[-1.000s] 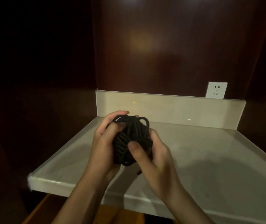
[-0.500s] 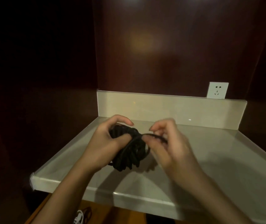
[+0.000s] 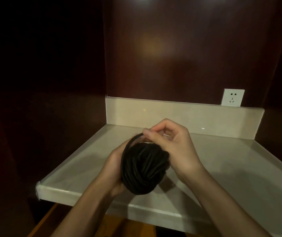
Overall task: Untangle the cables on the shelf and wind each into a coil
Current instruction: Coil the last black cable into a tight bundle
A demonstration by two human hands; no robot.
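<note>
Black cable (image 3: pixel 143 170), wound in a ball, cupped in left hand (image 3: pixel 114 170) above the shelf (image 3: pixel 222 168). Right hand (image 3: pixel 172 146) pinches the loose strand at top. Best: keep tension even, lay the next turn flat, hold the bundle steady.

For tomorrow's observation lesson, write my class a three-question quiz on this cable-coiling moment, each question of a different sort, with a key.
1. True or false: the black cable bundle lies flat on the shelf.
2. Which hand pinches a single strand above the bundle? A) left hand B) right hand C) neither
3. Fill in: the white item on the back wall, at upper right, is a wall ____.

Key: 1 false, both hands hold it above the shelf; 2 B; 3 socket.
</note>
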